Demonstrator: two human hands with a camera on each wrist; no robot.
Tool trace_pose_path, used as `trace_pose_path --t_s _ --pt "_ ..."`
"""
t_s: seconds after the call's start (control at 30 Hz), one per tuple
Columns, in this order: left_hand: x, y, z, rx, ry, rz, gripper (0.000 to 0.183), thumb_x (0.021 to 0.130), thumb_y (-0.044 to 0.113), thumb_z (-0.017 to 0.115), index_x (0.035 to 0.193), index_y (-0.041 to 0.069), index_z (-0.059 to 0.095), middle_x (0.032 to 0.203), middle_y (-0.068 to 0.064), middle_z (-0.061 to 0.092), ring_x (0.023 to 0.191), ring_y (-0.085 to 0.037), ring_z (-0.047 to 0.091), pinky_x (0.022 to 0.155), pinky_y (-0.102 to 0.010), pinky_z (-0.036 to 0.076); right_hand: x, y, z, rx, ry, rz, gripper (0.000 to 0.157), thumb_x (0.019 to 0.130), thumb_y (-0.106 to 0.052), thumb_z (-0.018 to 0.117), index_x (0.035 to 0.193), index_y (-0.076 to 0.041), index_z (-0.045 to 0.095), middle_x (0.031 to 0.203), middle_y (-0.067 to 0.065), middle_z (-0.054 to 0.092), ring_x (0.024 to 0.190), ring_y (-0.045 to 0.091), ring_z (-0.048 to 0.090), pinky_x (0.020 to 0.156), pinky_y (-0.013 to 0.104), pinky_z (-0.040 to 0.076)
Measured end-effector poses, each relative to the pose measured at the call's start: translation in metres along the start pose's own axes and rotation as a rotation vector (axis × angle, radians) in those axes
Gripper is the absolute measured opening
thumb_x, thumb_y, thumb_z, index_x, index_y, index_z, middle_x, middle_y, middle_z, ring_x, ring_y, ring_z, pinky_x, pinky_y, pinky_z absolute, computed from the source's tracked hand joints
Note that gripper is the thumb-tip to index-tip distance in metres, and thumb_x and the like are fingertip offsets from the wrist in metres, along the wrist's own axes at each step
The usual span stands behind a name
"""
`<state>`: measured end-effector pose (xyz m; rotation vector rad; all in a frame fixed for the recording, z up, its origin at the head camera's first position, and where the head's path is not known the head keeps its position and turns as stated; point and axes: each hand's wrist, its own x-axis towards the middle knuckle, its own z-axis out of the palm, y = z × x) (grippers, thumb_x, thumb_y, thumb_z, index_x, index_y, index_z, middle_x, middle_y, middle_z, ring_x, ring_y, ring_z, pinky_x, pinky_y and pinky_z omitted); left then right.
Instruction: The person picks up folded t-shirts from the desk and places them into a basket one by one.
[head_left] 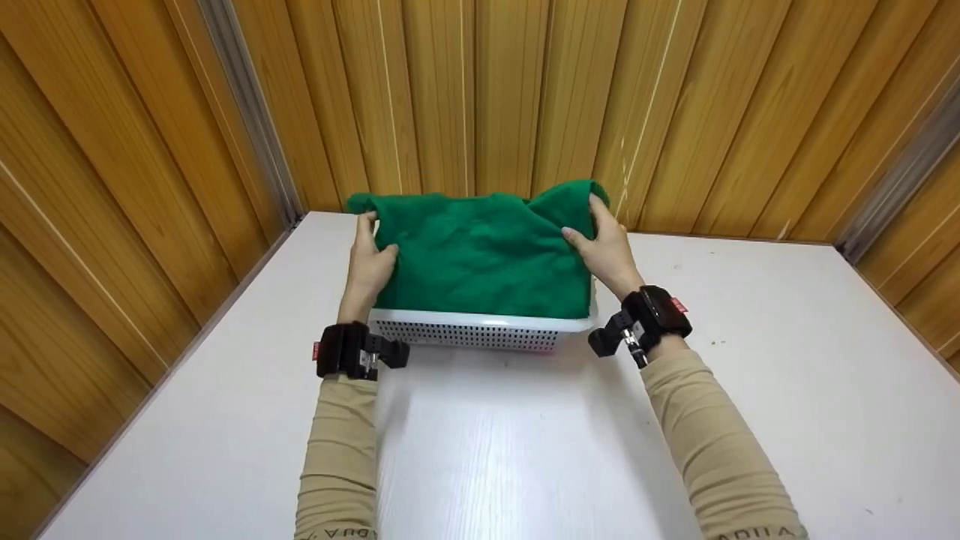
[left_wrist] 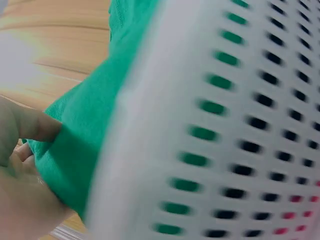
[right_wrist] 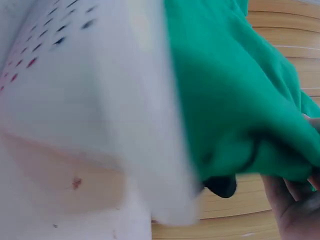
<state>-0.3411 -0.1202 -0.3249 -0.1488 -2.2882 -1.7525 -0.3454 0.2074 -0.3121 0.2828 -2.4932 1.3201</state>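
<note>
A green cloth stretches between both hands, over a white perforated basket. My left hand pinches the cloth's left side between thumb and fingers. On the right side my right hand grips the cloth near its upper corner, which is bunched. In the left wrist view the thumb presses into the green cloth beside the basket's rim. Through the holes of the basket, green, black and some pink show. A small black thing peeks out under the cloth in the right wrist view; its kind is unclear.
The basket stands on a white table, toward its back edge. Wood-look panels rise behind and at both sides. Small dark specks dot the tabletop right of the basket.
</note>
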Motion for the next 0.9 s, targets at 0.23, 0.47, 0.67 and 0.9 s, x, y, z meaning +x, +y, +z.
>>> trace_pose_path --t_s 0.23,0.47,0.67,0.9 --pt "-0.002 -0.019 0.007 0.101 -0.062 -0.148 0.062 0.089 -0.003 0.037 0.148 0.005 0.018 0.158 -0.017 0.017 0.145 -0.029 0.019 0.118 -0.047 0.019 -0.007 0.019 0.007 -0.119 -0.139 0.122 0.064 0.096 -0.02 0.056 0.15 -0.008 0.023 0.146 0.024 0.041 0.134 0.038 0.041 0.112 0.049 0.033" --pt "-0.002 -0.019 0.01 0.276 -0.127 -0.198 0.063 0.092 0.001 0.037 0.149 -0.001 0.012 0.154 -0.025 0.022 0.142 -0.035 0.025 0.115 -0.049 0.025 -0.008 0.016 0.007 -0.252 -0.162 0.093 0.059 0.093 -0.018 0.059 0.143 0.004 0.035 0.141 0.028 0.045 0.129 0.041 0.046 0.109 0.048 0.036" --pt "-0.002 -0.019 0.015 0.394 -0.139 -0.193 0.058 0.095 0.004 0.038 0.147 -0.007 0.018 0.152 -0.026 0.026 0.141 -0.036 0.027 0.115 -0.048 0.025 -0.011 0.011 0.011 -0.271 -0.119 0.125 0.072 0.092 -0.018 0.061 0.147 0.005 0.021 0.138 0.029 0.045 0.13 0.04 0.043 0.11 0.048 0.035" --pt "-0.012 -0.01 0.018 0.515 -0.049 -0.187 0.058 0.094 0.01 0.043 0.147 -0.004 0.022 0.147 -0.027 0.031 0.132 -0.039 0.038 0.107 -0.051 0.035 -0.021 0.006 0.009 -0.301 -0.04 0.064 0.058 0.091 -0.018 0.061 0.14 0.003 0.036 0.127 0.025 0.051 0.115 0.037 0.052 0.096 0.047 0.044"
